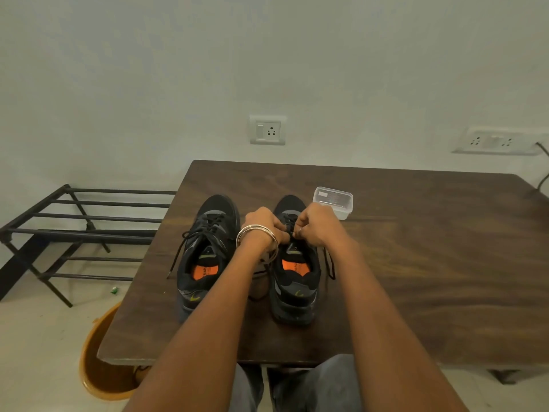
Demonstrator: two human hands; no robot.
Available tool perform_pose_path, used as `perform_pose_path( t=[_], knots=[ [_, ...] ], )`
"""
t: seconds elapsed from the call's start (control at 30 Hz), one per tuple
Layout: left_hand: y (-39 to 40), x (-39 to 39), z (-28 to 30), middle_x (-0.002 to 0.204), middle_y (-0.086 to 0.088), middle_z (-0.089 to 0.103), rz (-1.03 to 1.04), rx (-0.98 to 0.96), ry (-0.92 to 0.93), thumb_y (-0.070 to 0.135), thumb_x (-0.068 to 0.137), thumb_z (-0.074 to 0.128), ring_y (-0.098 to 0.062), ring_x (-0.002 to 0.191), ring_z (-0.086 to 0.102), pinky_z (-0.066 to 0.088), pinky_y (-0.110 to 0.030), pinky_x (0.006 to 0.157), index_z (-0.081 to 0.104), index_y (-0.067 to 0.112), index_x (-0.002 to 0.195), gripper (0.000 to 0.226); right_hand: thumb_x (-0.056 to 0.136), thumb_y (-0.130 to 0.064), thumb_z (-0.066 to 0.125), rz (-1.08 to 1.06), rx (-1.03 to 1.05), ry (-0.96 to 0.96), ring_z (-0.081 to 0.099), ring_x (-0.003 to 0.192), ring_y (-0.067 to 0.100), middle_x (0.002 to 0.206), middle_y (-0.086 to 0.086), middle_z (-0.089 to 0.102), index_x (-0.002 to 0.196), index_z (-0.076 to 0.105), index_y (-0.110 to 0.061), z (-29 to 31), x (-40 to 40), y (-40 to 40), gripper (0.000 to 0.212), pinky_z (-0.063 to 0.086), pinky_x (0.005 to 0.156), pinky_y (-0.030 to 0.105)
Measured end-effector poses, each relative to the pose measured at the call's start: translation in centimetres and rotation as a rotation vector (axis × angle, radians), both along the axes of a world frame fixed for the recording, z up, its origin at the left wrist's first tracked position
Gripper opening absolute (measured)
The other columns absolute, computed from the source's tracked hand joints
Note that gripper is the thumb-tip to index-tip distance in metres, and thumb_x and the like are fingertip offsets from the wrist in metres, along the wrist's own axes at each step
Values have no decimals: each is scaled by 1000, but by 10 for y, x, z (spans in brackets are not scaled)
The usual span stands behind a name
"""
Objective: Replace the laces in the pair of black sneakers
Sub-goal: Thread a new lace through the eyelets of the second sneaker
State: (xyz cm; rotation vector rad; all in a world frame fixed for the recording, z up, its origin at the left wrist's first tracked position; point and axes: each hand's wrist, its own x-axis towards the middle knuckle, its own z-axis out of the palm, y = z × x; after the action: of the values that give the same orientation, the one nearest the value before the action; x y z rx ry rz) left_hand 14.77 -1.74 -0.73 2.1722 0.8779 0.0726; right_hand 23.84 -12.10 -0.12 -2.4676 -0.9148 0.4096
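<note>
Shoes: 2 black sneakers w/ orange insoles stand side by side on the dark wood tabletop (416,263), toes pointing to the wall.
Left shoe (205,251): black lace is threaded thru the holes but loose; one end hangs off the left side onto the tabletop.
Right shoe (297,278): both hands are on its lace area, near the tongue.
Lace (329,263): black; a loose bit hangs down the right side of the right shoe.
Left hand (263,223): fingers curled, pinching the lace over the right shoe; silver bangles (257,236) on the wrist.
Right hand (316,226): fingers curled, pinching the lace too; ring on one finger. Hands are close, almost touching.
Box (333,202): small clear plastic box w/ lid, just behind the right shoe, near the right hand.
Rack (83,230): black metal rack on the floor, left of the tabletop.
Bucket (98,358): orange, on the floor, partly under the tabletop's left corner.
Wall: 2 plug sockets, one (267,129) above the tabletop's back edge.
</note>
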Motion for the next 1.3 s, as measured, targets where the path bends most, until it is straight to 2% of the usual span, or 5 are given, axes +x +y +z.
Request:
perform_pose_path(
  t=[0.37,0.7,0.9,1.07,1.3],
  knots=[
    [8,5,-6,96,-6,71,10,-110,-9,14,75,79,-22,89,68,58,-39,83,76,15,97,22,85,-17,74,-52,40,57,66,90,24,89,8,71,82,75,-10,-15,3,3,7,56,87,44],
    [13,4,-11,87,-7,73,53,-255,-52,10,68,84,-25,83,71,60,-42,76,76,21,76,16,87,-14,63,-36,-41,-6,66,85,28,90,12,69,79,69,-9,-21,1,14,11,57,82,45],
    [12,0,-11,84,-11,73,73,-319,-98,1,74,77,-29,77,72,61,-42,67,75,17,79,17,89,-17,62,-20,-102,-40,65,93,33,102,18,67,103,68,-3,-21,-1,19,21,56,82,40],
    [12,-2,-9,84,-11,73,66,-362,-96,4,73,80,-30,81,72,61,-44,70,76,11,90,19,90,-15,64,-37,-27,15,66,92,28,95,15,71,90,72,-2,-23,2,14,15,55,87,42],
    [11,2,-9,83,-17,73,105,-366,-111,18,88,68,-32,75,72,60,-47,69,71,7,87,12,89,-7,67,-109,118,174,60,87,13,86,4,68,88,74,-2,-27,4,7,9,46,82,25]
  ],
)
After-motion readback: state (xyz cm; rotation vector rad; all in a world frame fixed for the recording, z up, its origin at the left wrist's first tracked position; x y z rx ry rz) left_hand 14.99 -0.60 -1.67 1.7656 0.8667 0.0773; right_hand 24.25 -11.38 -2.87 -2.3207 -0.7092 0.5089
